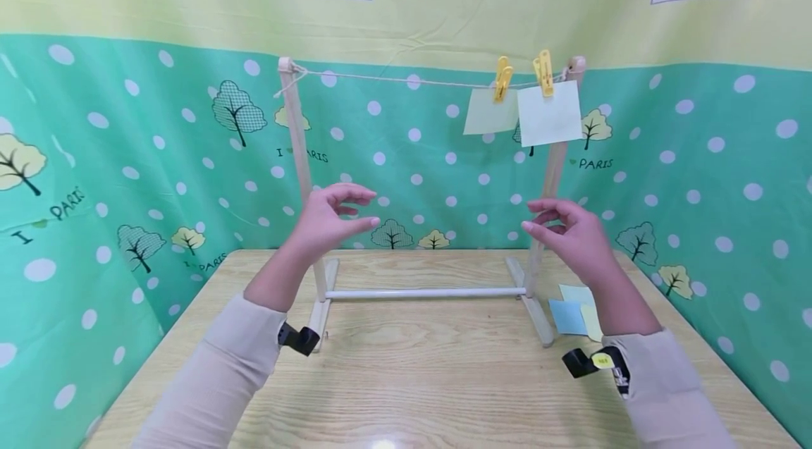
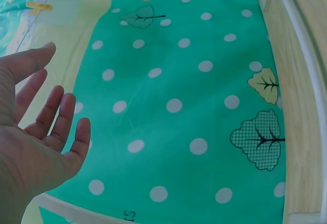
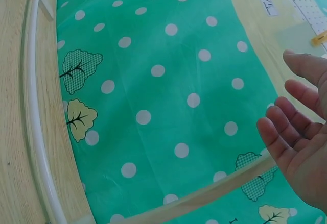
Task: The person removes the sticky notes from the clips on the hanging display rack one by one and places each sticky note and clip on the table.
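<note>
A green curtain with white dots and printed trees (image 1: 393, 132), pale yellow along its top, hangs behind and around a light wood-grain counter (image 1: 412, 378). On the counter stands a wooden frame (image 1: 298, 132), its two upright posts joined low down by a white rod (image 1: 425, 292) and near the top by a thin string (image 1: 393, 80).

The person's left hand (image 1: 331, 213) is held up in front of the left post, its fingers loosely bent and a wide gap between thumb and fingers. The right hand (image 1: 567, 230) is raised near the right post, fingers also loosely curved, thumb a little apart from them. The string runs above and beyond both hands.

Toward the string's right end, above the right hand, hang two paper squares: a pale green one (image 1: 488, 118) and, just to its right, a whiter one (image 1: 549, 118). A yellow clothespin (image 1: 501, 86) grips the first, and another yellow peg (image 1: 544, 75) the second; both papers hang slightly tilted. Blue (image 1: 567, 317), pale green and pale yellow paper slips lie overlapping on the counter, right of the frame's right foot.
</note>
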{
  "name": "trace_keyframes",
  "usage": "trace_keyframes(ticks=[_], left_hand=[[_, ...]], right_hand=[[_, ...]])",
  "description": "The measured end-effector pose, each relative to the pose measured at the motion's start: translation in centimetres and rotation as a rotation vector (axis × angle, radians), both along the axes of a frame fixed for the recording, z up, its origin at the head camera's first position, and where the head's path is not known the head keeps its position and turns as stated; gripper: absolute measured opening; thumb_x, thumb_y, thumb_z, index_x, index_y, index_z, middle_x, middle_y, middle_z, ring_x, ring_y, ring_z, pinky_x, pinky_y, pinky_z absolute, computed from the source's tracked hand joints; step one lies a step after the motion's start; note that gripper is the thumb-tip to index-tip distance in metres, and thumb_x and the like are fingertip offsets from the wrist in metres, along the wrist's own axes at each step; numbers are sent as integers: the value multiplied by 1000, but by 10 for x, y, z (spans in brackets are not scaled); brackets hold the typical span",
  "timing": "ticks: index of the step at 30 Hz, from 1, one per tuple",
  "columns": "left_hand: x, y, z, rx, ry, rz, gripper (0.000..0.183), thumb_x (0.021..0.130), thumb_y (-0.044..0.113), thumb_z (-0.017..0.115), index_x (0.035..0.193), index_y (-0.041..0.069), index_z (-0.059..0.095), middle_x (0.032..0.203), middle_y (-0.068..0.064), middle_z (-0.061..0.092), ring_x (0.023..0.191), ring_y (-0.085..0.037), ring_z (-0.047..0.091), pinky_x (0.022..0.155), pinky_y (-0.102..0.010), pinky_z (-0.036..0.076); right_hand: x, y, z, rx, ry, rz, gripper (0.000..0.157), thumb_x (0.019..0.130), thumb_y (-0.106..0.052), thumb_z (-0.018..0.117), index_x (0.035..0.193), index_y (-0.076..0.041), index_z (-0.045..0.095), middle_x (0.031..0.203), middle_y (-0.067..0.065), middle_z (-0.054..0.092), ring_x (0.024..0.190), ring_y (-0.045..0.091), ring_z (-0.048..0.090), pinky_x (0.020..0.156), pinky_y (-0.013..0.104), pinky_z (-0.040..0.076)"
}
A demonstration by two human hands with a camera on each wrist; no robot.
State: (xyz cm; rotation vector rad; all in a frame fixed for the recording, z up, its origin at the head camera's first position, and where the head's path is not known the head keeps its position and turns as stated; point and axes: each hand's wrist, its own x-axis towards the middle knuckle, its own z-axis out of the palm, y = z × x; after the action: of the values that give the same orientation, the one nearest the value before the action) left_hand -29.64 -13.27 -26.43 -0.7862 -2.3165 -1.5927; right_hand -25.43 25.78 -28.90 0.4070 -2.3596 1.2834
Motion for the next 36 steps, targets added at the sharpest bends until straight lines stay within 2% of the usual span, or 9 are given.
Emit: trace_keyframes(ticks=[6,11,14,19,22,29,36], left_hand=[[-2,9,14,8,-22,-8,39,80,18,83,115,9,69,116,-3,66,108,-18,60,99,-38,49],[-5,20,28,14,-62,-11,40,79,17,83,116,10,69,117,-3,65,107,-20,61,96,-36,51],[-7,27,35,25,-97,-6,41,78,17,84,116,11,70,115,-4,66,106,-22,62,91,-33,54],[-11,39,46,28,-115,-23,38,79,16,83,115,13,70,114,-3,66,105,-23,63,87,-33,55],[-14,46,52,24,-106,-49,37,80,16,83,114,13,71,114,-2,66,106,-22,62,89,-32,54],[-15,65,67,35,-65,-111,38,78,13,84,114,11,70,114,0,67,106,-19,62,89,-28,54],[-14,86,84,20,-6,-147,37,78,13,84,113,11,71,110,0,67,102,-16,61,84,-29,56]], right_hand=[[-5,-10,12,10,-49,-13,47,92,-38,68,132,-14,60,117,6,58,102,20,58,79,17,52],[-10,-17,21,-2,-89,-24,52,91,-44,68,134,-15,59,120,9,59,101,23,60,77,23,53],[-16,-21,25,-16,-104,-34,54,90,-45,68,133,-14,59,122,9,59,103,23,59,80,24,52],[-27,-26,29,-35,-98,-54,55,90,-45,68,132,-12,58,127,5,57,111,20,55,91,35,50],[-33,-28,32,-62,-91,-48,55,91,-42,68,136,-12,56,132,4,55,116,21,54,97,41,48],[-44,-31,38,-107,-81,-40,61,92,-42,67,145,-17,47,144,0,48,127,21,49,101,42,47],[-53,-35,44,-240,-101,-64,54,96,-36,62,144,-18,47,140,2,51,111,19,59,100,36,47]])
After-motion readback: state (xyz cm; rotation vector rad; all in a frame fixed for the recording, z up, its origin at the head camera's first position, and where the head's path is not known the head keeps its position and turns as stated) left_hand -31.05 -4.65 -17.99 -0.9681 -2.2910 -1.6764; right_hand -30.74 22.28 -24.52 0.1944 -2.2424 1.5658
